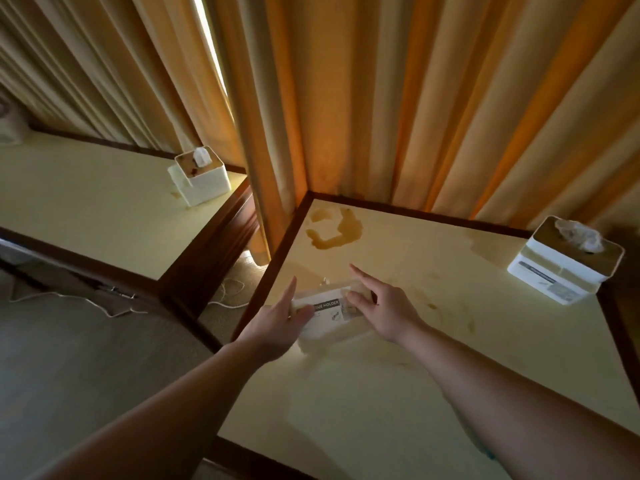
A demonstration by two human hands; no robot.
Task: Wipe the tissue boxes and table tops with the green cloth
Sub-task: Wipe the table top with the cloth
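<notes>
A white tissue box (329, 315) labelled "tissue holder" stands near the left edge of the cream table top (398, 382). My left hand (277, 323) grips its left end, thumb on the front face and fingers stretched along the side. My right hand (381, 306) holds the right end, thumb on the front, index finger pointing out past the box. A brown spill (334, 230) stains the table's far left corner. A second tissue box (564, 259) sits at the far right corner. A third tissue box (200, 180) rests on the left table (86, 209). No green cloth is visible.
Orange curtains (398, 98) hang close behind both tables. A gap with a white cable (228, 292) on the floor separates the tables. Faint smears (450, 313) mark the top right of my right hand. Dark wood rims edge both tables.
</notes>
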